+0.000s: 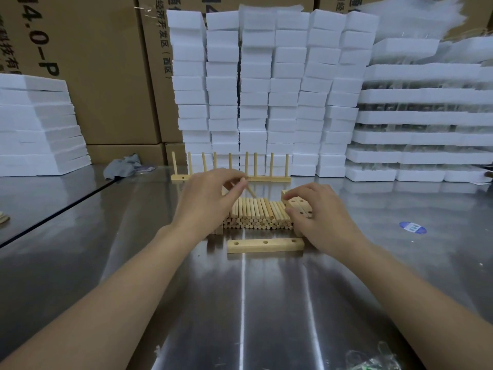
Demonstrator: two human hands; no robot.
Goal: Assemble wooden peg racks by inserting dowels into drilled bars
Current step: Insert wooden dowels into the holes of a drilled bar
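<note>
A stack of wooden dowels [256, 213] lies in the middle of the metal table [266, 303]. In front of it rests a drilled bar [265, 245] with three holes showing. My left hand [208, 201] hovers over the stack's left end and pinches a dowel [250, 191] between thumb and fingers. My right hand [320, 214] lies on a pile of drilled bars [298, 205] to the right of the dowels, fingers curled over them. Behind stand finished racks [266, 169] with upright pegs.
Tall stacks of white foam blocks [266, 89] and cardboard boxes [93, 76] wall off the back. More foam [37, 129] sits at the left, a grey cloth [121, 166] beside it. A blue sticker [413, 227] marks the right; plastic scraps [373, 359] lie near the front edge.
</note>
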